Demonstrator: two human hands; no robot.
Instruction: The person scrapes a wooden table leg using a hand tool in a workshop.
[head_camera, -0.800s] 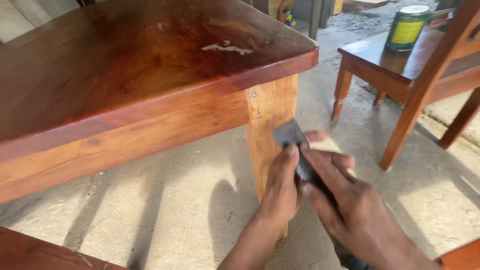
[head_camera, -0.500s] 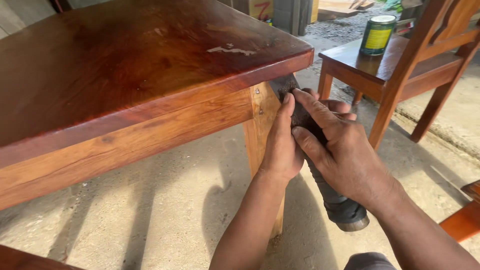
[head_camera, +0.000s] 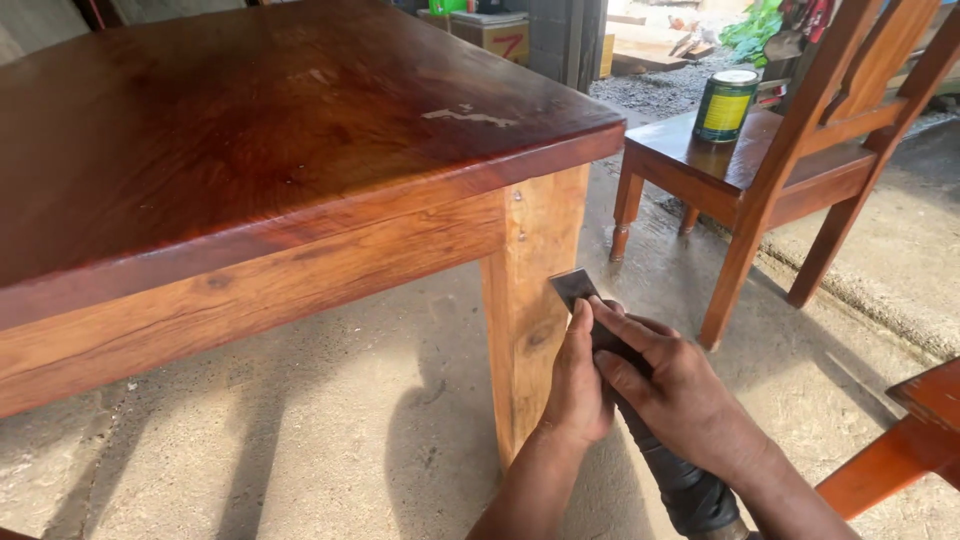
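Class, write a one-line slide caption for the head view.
Both hands press a flat-bladed scraper against the wooden table's leg.

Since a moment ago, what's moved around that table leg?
Both hands, left hand and right hand, slid the scraper down the table leg from just under the tabletop. Grip unchanged; the can stays on the chair.

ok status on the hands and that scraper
Left hand and right hand both grip scraper. Blade on table leg. Nothing in the way.
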